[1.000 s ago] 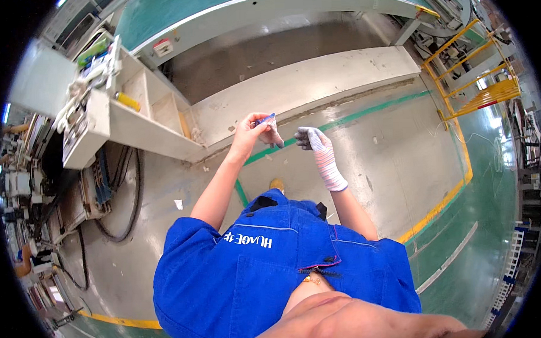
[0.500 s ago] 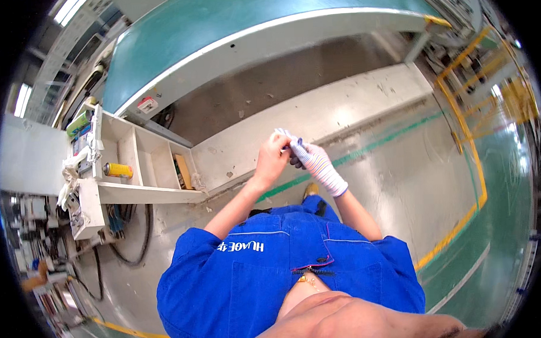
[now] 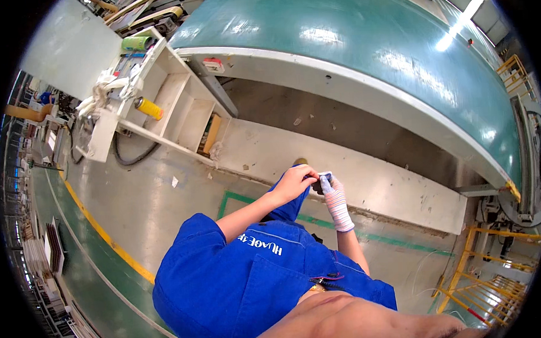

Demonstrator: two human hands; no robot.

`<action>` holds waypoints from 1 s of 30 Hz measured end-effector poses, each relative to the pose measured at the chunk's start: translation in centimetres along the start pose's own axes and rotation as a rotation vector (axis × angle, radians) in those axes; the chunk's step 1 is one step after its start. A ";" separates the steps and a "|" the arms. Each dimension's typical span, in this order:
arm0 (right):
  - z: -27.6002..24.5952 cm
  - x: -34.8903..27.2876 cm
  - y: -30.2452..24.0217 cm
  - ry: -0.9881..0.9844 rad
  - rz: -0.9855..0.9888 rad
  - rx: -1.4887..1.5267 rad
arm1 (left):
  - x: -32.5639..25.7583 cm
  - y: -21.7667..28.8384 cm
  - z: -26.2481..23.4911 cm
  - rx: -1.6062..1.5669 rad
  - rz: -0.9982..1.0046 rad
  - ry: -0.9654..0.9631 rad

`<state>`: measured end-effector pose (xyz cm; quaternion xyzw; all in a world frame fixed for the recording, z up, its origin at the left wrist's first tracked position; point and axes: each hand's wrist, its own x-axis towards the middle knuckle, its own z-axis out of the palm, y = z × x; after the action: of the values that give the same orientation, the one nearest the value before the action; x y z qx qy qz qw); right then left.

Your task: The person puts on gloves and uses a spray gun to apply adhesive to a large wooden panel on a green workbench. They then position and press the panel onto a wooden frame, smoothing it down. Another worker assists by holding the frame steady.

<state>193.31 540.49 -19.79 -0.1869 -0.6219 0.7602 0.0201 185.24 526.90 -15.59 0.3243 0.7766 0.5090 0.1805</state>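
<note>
My left hand [image 3: 299, 181] is bare, its fingers pinched against my right hand at the fingertips. On my right hand [image 3: 337, 201] is a whitish striped knitted work glove [image 3: 340, 216] with dark fingers and palm side. The right fingers curl toward the left ones. A small bunched bit of white and dark fabric shows between the hands; whether it is this glove's fingertips or a second glove I cannot tell. Both hands hang in front of my blue work jacket [image 3: 238, 277], above the floor and one raised knee.
A long green-topped table [image 3: 337, 29] stands ahead, with a pale beam [image 3: 366, 189] low beneath it. To the left is an open white cabinet [image 3: 182, 106] holding a yellow can [image 3: 148, 108], with rags [image 3: 104, 91] on top. A yellow railing [image 3: 495, 286] stands at the right.
My view has turned: the table and cabinet have swung to the right. One leg has come forward under my hands. The hands stay together, with the left still pinching at the gloved right.
</note>
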 end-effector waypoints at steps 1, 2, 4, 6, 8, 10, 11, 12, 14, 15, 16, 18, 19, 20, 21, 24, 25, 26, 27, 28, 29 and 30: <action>-0.9 1.6 -0.3 -0.027 -0.012 -0.046 | 1.9 -0.9 0.2 -0.002 -0.011 0.000; -1.9 3.5 -0.4 -0.002 -0.052 -0.195 | 4.0 -1.8 0.4 -0.011 -0.024 0.005; -3.1 5.8 -2.9 0.004 0.027 -0.315 | 8.0 -0.9 -0.1 0.014 -0.032 -0.007; -4.1 8.7 -5.5 0.006 0.029 -0.565 | 12.6 1.1 -1.3 0.260 0.081 0.012; -4.4 10.3 -9.7 -0.036 0.123 -0.767 | 16.0 4.3 -2.8 0.338 0.165 -0.009; -3.6 12.5 -15.2 -0.117 0.258 -0.897 | 18.8 4.7 -2.9 0.310 0.310 -0.051; -4.0 13.5 -16.0 -0.133 0.290 -0.937 | 20.0 5.0 -3.0 0.288 0.307 -0.097; -4.3 14.5 -16.4 -0.146 0.331 -0.855 | 21.2 5.4 -3.5 0.327 0.242 -0.161; -5.1 15.9 -17.2 -0.176 0.414 -0.696 | 23.4 6.2 -4.4 0.399 0.103 -0.282; -5.3 16.7 -18.1 -0.155 0.419 -0.641 | 24.6 6.7 -5.0 0.396 0.120 -0.265; -5.6 17.3 -19.1 -0.138 0.426 -0.588 | 25.2 7.3 -5.6 0.392 0.135 -0.246; -6.6 18.7 -20.0 -0.166 0.424 -0.572 | 26.2 8.3 -5.5 0.308 0.146 -0.132; -7.1 19.4 -20.3 -0.176 0.416 -0.598 | 26.8 8.6 -5.4 0.274 0.107 -0.124; -7.6 20.1 -20.6 -0.190 0.407 -0.625 | 27.3 9.0 -5.4 0.239 0.065 -0.111; -8.2 20.8 -21.0 -0.196 0.397 -0.648 | 28.2 9.2 -5.2 0.203 0.030 -0.104; -9.2 22.0 -23.6 -0.275 0.315 -0.640 | 30.2 11.3 -6.1 0.097 -0.162 -0.127; -9.1 22.7 -24.8 -0.306 0.280 -0.658 | 30.7 12.3 -6.7 0.056 -0.233 -0.122; -9.8 23.7 -25.3 -0.370 0.290 -0.738 | 31.0 10.4 -5.2 0.118 -0.041 0.005; -10.3 24.5 -26.0 -0.400 0.292 -0.752 | 31.3 10.5 -4.7 0.125 -0.077 -0.004; -9.6 24.2 -28.2 -0.415 0.189 -0.828 | 31.2 10.4 -4.5 0.163 -0.108 0.023; -9.0 24.0 -30.2 -0.426 0.084 -0.898 | 31.3 10.2 -4.2 0.200 -0.138 0.048; -11.1 25.9 -28.1 -0.386 0.019 -0.941 | 32.3 9.3 -3.1 0.345 -0.187 -0.047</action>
<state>167.02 564.01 -1.45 -0.0375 -0.8876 0.4186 -0.1886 162.91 549.59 -4.25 0.2886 0.8746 0.3417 0.1871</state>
